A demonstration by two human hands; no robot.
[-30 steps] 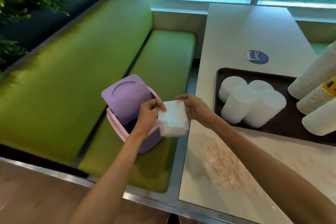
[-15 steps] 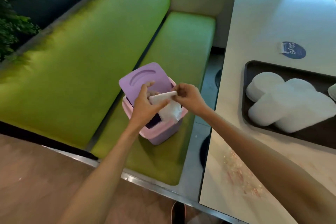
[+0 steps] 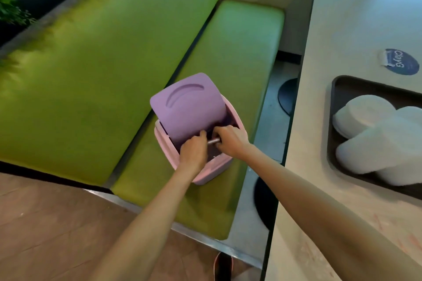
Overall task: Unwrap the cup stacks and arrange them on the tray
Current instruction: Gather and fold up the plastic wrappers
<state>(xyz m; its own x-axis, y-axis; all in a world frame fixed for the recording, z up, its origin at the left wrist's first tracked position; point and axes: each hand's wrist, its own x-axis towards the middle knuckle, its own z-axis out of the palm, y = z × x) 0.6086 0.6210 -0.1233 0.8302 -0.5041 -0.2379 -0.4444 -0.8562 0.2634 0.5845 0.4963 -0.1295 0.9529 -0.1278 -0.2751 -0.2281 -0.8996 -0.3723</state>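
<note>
While my left hand (image 3: 193, 150) and right hand (image 3: 230, 141) curl inside the smooth pink plastic bin (image 3: 217, 166) under its tilted purple lid (image 3: 189, 107), each grips an end of a small pale roll (image 3: 213, 141); white cup stacks (image 3: 370, 146) lie sideways on the dark tray (image 3: 342, 93) on the table (image 3: 342, 18).

The dark mouth of the bin (image 3: 212, 171) is hiding the curled fingertips of the left grip (image 3: 194, 150) and the right grip (image 3: 230, 141), and its tilted lid (image 3: 189, 109) is covering the far part of the opening. A small pale thing (image 3: 213, 141) is showing between the grips, too blurred to identify or to tell which grip is holding it. On the bench (image 3: 354, 18), the right edge is cutting off the tray (image 3: 338, 89) and the smeared white cup stacks (image 3: 376, 143). The bottom edge is cropping a shoe (image 3: 222, 267).
</note>
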